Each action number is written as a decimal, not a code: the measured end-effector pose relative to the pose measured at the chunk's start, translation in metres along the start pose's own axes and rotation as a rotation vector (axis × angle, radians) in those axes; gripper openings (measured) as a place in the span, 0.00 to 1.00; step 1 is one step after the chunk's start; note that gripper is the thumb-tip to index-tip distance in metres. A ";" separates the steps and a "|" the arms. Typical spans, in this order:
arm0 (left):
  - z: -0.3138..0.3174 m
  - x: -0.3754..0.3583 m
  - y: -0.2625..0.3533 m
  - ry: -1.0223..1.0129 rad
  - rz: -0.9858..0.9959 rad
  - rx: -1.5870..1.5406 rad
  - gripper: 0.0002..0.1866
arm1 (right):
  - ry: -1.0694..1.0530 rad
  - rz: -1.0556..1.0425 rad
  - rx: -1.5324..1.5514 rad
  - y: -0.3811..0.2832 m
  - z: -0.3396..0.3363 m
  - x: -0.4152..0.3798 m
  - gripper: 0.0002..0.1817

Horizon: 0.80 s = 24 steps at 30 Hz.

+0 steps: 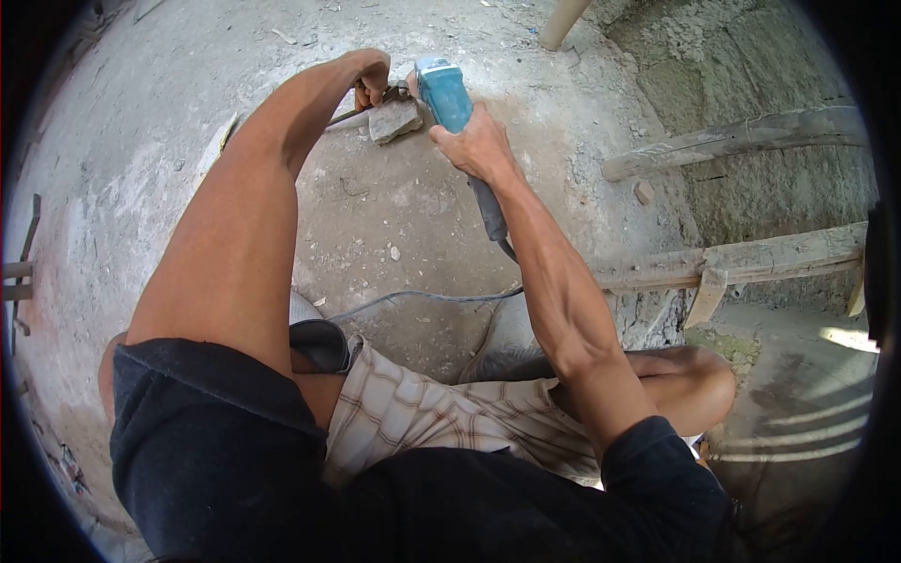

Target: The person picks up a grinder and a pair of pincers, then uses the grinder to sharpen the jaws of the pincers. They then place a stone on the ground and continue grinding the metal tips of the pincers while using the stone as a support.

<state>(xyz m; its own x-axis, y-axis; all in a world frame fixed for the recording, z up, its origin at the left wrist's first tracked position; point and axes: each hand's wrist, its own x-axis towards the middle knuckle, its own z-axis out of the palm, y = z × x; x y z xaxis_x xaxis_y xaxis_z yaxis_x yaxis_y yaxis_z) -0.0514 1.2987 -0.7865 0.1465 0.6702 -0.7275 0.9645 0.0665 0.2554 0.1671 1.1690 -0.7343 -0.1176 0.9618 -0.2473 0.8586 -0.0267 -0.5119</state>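
The left hand (372, 87) seems partly hidden.

A grey, dust-streaked rough floor (113, 216) carries the scattered things. Along its right edge is a rough, grey-brown earthen face (788, 56). A round, weathered wooden pole (741, 141) lies across that edge, its near end over the floor. Nearer the wearer, a long, squared, greyish wooden beam (798, 255) crosses the same edge, with a short, pale wooden piece (708, 296) slanting down beside it. Between pole and beam sits a small, blocky tan stone (644, 192). At the floor's far right, a smooth, beige round post (564, 22) leans. By the left edge lies a thin, dark bar (33, 228).
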 end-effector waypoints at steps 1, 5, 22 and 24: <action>0.002 0.000 0.000 0.005 0.003 0.010 0.12 | 0.008 0.011 0.018 0.001 0.001 0.001 0.43; 0.000 0.004 0.000 -0.110 -0.025 0.070 0.18 | 0.016 0.023 0.055 0.006 -0.001 0.002 0.43; -0.001 0.003 -0.001 -0.084 -0.004 0.057 0.20 | -0.012 0.008 0.013 0.001 0.001 -0.008 0.42; -0.002 0.009 -0.002 -0.087 -0.016 -0.004 0.15 | -0.021 0.015 0.012 0.000 0.000 -0.009 0.42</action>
<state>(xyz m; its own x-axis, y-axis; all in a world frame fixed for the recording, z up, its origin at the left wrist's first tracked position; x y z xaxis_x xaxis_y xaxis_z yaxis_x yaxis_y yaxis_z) -0.0528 1.3061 -0.7921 0.1496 0.6026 -0.7839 0.9661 0.0796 0.2455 0.1683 1.1605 -0.7327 -0.1149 0.9553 -0.2725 0.8544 -0.0449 -0.5177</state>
